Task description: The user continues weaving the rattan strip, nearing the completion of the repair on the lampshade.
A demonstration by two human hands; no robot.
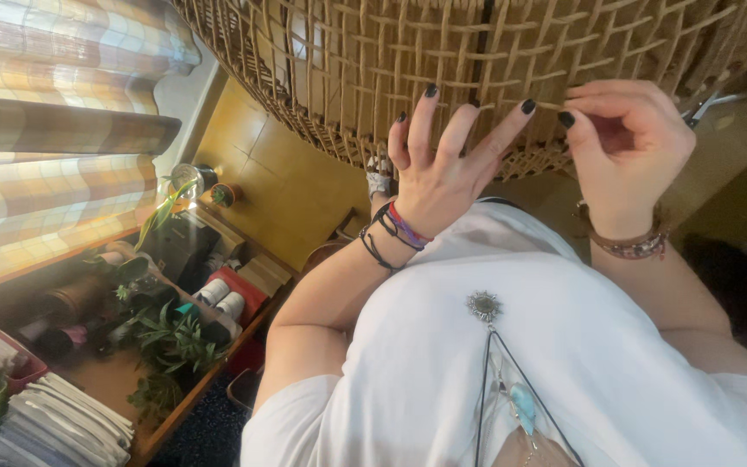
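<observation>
the left hand (439,169) is spread wide, its dark-nailed fingers (426,121) fanned against the lower edge of a woven wicker basket (373,60) held up in front of the person's white shirt (494,363). the right hand (628,143) is narrowed to a pinch, thumb and forefinger closed on a thin wicker strand (555,105) at the same lower edge. potted plants (170,333) stand on a shelf far to the left.

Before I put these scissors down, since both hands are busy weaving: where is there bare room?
Bare tan floor lies between the woven wicker basket and the low shelf of potted plants. The shelf itself is crowded; so is the stacked paper beside it.
</observation>
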